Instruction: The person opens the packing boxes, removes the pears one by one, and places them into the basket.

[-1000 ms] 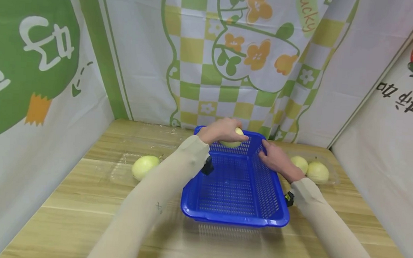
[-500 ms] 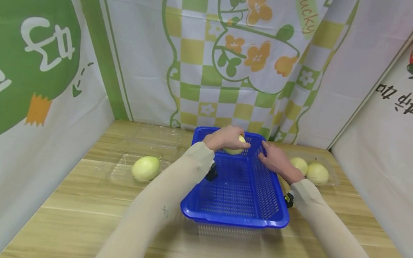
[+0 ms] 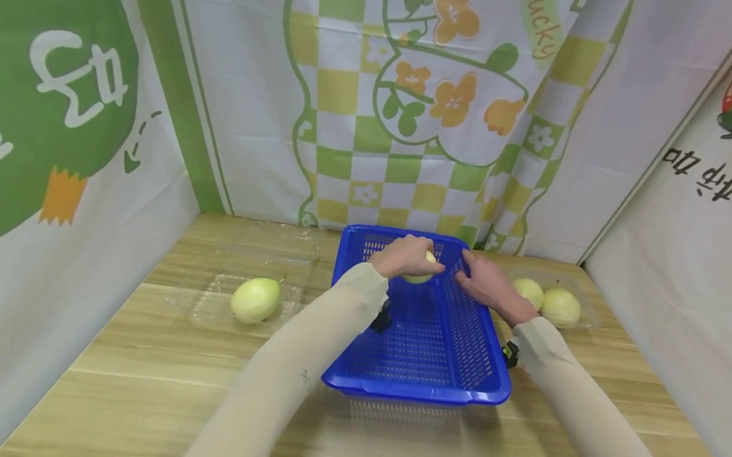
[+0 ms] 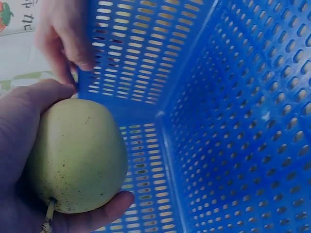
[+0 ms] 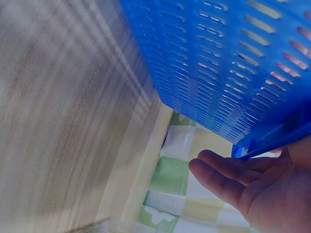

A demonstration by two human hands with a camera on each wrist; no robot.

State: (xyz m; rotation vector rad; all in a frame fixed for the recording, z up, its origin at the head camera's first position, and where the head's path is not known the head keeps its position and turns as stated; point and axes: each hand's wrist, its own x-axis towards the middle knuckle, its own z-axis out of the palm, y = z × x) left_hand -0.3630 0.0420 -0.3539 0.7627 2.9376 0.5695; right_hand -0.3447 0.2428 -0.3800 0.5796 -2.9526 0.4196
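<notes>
Printed cloth in white, green and yellow check (image 3: 373,119) hangs behind a wood-grain desk (image 3: 132,375), on which a blue perforated basket (image 3: 415,390) is set in the middle. The person's left hand (image 3: 407,256) is inside the basket near its far end, its grip curled round a yellow-green fruit (image 4: 82,155) with a short stem; whether that fruit touches the basket floor cannot be told. The right hand (image 3: 488,283) has its grip closed over the basket's rim near the far right corner, fingers outside. To the left, another fruit (image 3: 255,300) lies in a clear plastic tray (image 3: 205,304); beside the right wrist, two more fruits (image 3: 561,307) sit touching in a clear container (image 3: 591,315).
</notes>
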